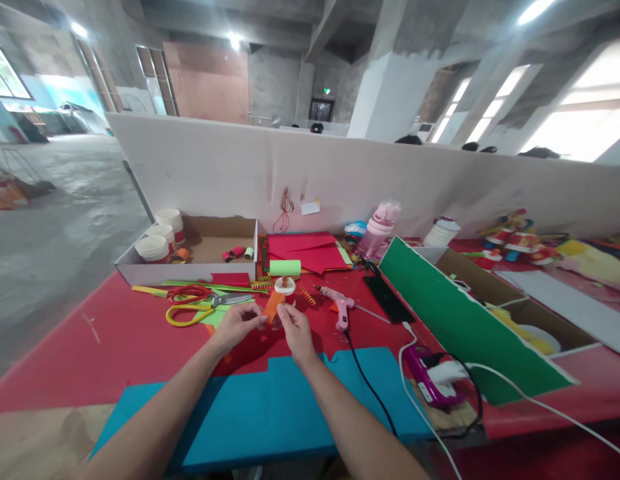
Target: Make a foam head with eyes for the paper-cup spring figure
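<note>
The small flat orange paper strip (273, 305) is between the two hands, over the red-covered counter (135, 340) and just in front of the round white cup-like piece (285, 285). The fingers of the left hand (236, 327) pinch its lower left edge, and those of the right hand (296, 327) are closed on its right edge. Judging by its look, it should be very light, dry rather than slippery, and easily creased or torn; a soft fingertip pinch at opposite edges would suit it best
</note>
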Tool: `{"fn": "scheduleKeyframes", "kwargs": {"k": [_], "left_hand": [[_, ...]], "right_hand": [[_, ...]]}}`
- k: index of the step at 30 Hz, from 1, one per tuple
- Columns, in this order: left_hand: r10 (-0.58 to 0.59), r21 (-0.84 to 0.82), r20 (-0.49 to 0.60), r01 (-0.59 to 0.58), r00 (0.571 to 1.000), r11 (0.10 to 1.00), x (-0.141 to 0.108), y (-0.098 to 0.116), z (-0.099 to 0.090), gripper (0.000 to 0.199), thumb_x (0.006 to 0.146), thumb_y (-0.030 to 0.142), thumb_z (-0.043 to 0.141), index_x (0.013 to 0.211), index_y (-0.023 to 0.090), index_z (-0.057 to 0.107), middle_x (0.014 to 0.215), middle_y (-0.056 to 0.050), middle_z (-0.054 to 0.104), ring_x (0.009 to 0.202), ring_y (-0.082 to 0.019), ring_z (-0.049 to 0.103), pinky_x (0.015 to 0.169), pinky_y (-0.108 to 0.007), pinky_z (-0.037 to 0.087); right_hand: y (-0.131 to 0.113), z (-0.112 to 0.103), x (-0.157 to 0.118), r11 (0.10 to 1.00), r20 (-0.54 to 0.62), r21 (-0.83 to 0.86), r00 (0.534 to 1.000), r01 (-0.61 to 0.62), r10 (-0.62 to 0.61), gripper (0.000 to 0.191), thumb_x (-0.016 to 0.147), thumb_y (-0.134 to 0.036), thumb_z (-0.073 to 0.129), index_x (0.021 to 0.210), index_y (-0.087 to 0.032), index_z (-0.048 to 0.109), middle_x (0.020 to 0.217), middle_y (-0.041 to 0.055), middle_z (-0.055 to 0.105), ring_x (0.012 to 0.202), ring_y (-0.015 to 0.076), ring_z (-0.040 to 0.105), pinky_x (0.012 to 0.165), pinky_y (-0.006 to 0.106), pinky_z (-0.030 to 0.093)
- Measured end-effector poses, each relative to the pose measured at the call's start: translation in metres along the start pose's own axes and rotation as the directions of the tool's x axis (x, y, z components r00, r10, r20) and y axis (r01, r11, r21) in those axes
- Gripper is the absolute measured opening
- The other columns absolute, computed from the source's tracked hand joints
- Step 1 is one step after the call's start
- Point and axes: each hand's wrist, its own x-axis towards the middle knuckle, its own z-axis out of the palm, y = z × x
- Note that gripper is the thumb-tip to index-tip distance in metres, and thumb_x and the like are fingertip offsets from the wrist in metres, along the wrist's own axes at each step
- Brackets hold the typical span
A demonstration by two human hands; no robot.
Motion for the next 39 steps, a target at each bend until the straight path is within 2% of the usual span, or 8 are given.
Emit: {"fn": "scheduleKeyframes", "kwargs": {"k": [5,15,19,22,25,30,35,39], "left_hand": [[0.027,0.027,-0.078,-0.025,0.997,0.999,0.002,-0.004,-0.003,0.028,0.073,0.041,0.07,0.066,0.016,0.06,0.06,0.002,0.059,0.06,-0.012,0.053,0.06,-0.023,0.041],[0.019,0.015,0.01,-0.019,1.0,1.0,0.001,0.004,-0.005,0.028,0.079,0.043,0.063,0.072,0.015,0.061,0.065,0.001,0.059,0.065,-0.012,0.054,0.066,-0.024,0.043],[-0.003,-0.098,-0.031,0.0,1.0,0.995,0.001,0.007,-0.006,0.03,0.078,0.043,0.066,0.091,0.017,0.057,0.07,0.003,0.058,0.059,-0.01,0.054,0.058,-0.022,0.044],[-0.03,-0.053,0.005,0.03,1.0,0.998,0.001,0.005,-0.009,0.03,0.074,0.041,0.071,0.085,0.016,0.058,0.074,0.001,0.061,0.056,-0.008,0.053,0.054,-0.021,0.044],[-0.049,-0.043,0.006,0.05,0.999,0.998,0.001,0.002,-0.009,0.03,0.072,0.041,0.072,0.081,0.014,0.061,0.067,0.0,0.063,0.05,-0.009,0.054,0.052,-0.023,0.045],[-0.09,-0.114,-0.126,0.076,0.988,0.991,0.002,0.002,-0.005,0.029,0.071,0.039,0.073,0.081,0.014,0.062,0.063,0.0,0.066,0.053,-0.013,0.061,0.055,-0.024,0.049],[-0.067,-0.133,-0.094,0.054,0.993,0.99,0.001,-0.001,-0.002,0.027,0.071,0.038,0.074,0.074,0.015,0.059,0.059,0.001,0.064,0.053,-0.012,0.058,0.055,-0.023,0.047],[-0.029,-0.151,-0.063,0.02,0.998,0.988,0.0,-0.001,-0.003,0.029,0.079,0.043,0.065,0.073,0.014,0.061,0.057,0.0,0.062,0.052,-0.011,0.055,0.054,-0.023,0.044]], "right_hand": [[0.002,0.007,0.0,0.987,0.159,0.109,0.982,-0.118,0.1,0.039,0.073,-0.051,0.068,0.094,-0.019,0.058,0.073,-0.0021,0.063,0.054,0.0109,0.058,0.053,0.025,0.054],[0.002,0.005,0.002,0.997,0.102,0.064,0.994,-0.051,0.045,0.029,0.077,-0.044,0.066,0.09,-0.019,0.063,0.076,-0.0001,0.066,0.058,0.0119,0.061,0.059,0.026,0.054],[0.008,0.004,0.0,0.998,0.167,0.013,0.985,-0.055,0.052,0.024,0.078,-0.042,0.065,0.084,-0.019,0.062,0.072,-0.0011,0.064,0.059,0.0131,0.06,0.059,0.027,0.054],[0.01,0.005,-0.001,0.998,0.221,-0.048,0.974,-0.035,0.045,0.019,0.077,-0.037,0.065,0.081,-0.019,0.061,0.069,-0.0016,0.061,0.06,0.0128,0.06,0.058,0.026,0.053],[0.01,0.005,0.0,0.999,0.176,-0.03,0.983,-0.04,0.044,0.02,0.076,-0.035,0.066,0.085,-0.019,0.061,0.068,-0.0027,0.06,0.059,0.0112,0.059,0.057,0.024,0.052],[0.012,0.005,0.003,0.989,0.136,0.084,0.985,-0.12,0.108,0.033,0.07,-0.041,0.072,0.088,-0.02,0.055,0.066,-0.0046,0.061,0.056,0.0111,0.062,0.054,0.023,0.053],[0.01,0.005,0.003,0.981,0.134,0.101,0.98,-0.164,0.15,0.038,0.069,-0.048,0.072,0.084,-0.019,0.055,0.061,-0.0035,0.064,0.05,0.0117,0.062,0.051,0.023,0.054],[0.007,0.005,0.004,0.977,0.105,0.121,0.981,-0.174,0.162,0.039,0.067,-0.051,0.073,0.08,-0.018,0.056,0.06,-0.0032,0.064,0.049,0.0115,0.062,0.049,0.023,0.053]]}}
